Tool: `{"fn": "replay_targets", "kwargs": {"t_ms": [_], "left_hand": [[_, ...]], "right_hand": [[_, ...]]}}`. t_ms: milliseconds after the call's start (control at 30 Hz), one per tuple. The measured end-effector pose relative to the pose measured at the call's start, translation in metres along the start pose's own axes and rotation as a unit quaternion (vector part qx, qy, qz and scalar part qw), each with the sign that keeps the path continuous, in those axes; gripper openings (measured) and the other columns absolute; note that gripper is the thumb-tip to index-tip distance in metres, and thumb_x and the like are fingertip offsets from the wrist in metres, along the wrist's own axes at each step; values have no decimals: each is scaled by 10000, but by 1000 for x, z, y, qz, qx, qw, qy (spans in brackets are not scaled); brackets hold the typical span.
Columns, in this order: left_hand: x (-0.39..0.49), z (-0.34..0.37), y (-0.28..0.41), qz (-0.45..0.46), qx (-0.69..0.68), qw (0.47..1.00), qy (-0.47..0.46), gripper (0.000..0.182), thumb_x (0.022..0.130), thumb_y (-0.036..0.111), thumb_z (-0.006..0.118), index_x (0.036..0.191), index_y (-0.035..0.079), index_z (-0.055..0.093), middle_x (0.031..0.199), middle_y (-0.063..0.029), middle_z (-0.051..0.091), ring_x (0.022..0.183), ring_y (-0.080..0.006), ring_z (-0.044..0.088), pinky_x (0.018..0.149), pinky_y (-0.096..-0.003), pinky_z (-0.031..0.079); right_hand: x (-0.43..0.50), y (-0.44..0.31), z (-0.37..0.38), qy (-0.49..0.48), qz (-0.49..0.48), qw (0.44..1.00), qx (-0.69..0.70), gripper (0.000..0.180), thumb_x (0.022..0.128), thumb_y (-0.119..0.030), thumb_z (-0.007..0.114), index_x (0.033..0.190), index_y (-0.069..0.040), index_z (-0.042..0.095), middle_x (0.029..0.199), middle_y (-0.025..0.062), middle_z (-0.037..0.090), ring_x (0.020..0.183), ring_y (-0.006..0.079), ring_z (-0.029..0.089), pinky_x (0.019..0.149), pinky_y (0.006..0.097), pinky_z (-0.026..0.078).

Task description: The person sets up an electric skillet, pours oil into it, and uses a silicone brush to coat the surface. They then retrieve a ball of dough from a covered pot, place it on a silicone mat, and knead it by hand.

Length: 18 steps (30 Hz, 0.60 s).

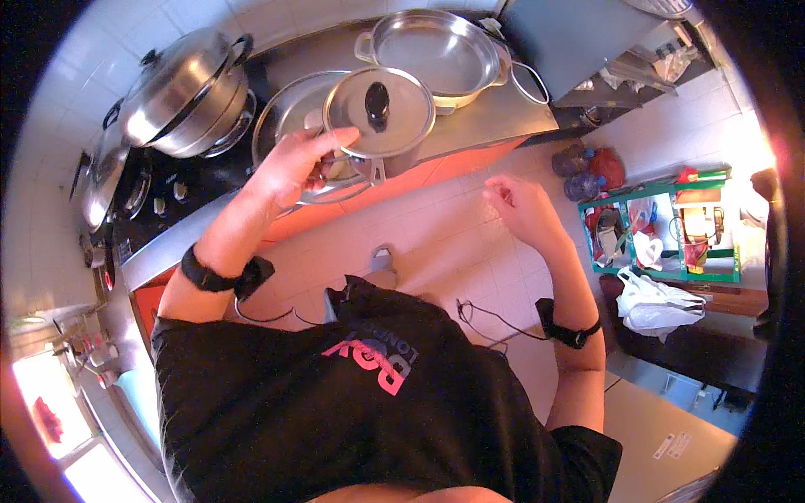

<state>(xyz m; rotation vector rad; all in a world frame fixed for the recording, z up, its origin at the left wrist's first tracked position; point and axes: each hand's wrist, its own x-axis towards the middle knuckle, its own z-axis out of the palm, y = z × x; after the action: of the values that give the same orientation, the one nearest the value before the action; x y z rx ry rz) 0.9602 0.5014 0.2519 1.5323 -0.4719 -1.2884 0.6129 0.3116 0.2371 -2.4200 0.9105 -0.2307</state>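
My left hand (311,157) grips the near left side of a small pot with a glass lid (402,116), its thumb on the metal rim. The lid has a black knob and is seated on the pot, whose metal handle or lug points towards me. Beneath and left of it lies a larger round glass lid or shallow dish (286,104) at the counter's edge, partly hidden by the hand and pot. A wide, shallow steel pan (434,53) stands uncovered just behind. My right hand (519,204) hangs over the floor with fingers loosely curled, touching nothing.
A large lidded steel steamer pot (188,88) stands on the black gas stove (210,173), with another lid (104,176) leaning at its left. The steel counter (503,119) runs to the right. A green-framed shelf (666,226) and white plastic bags (657,308) are at right.
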Motion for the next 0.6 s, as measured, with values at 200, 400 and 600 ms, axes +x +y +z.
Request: {"fn": "replay_targets", "kwargs": {"t_ms": [200,400,600], "left_hand": [[111,39,66,10,65,997,25,408,850,464,884,919,103,707,690,43,501,552,-64,435,479,-250,308],[214,70,100,15,128,988,81,446,845,525,854,935,107,730,696,43,498,526,-74,412,474,-260,312],[271,109,144,-86,180,965,173,465,824,558,847,940,122,734,699,38,472,513,-75,386,467,-259,309]], "right_hand": [[54,117,-42,-38,25,999,-17,261,974,-233,729,1139,-32,751,874,167,744,769,272,712,730,395,562],[153,228,-66,-130,12,991,5,264,995,-227,708,1165,-26,734,883,172,739,799,289,720,746,406,562],[261,288,-101,-148,-77,986,7,325,1008,-329,695,1187,-59,719,913,186,757,872,382,739,776,484,573]]}}
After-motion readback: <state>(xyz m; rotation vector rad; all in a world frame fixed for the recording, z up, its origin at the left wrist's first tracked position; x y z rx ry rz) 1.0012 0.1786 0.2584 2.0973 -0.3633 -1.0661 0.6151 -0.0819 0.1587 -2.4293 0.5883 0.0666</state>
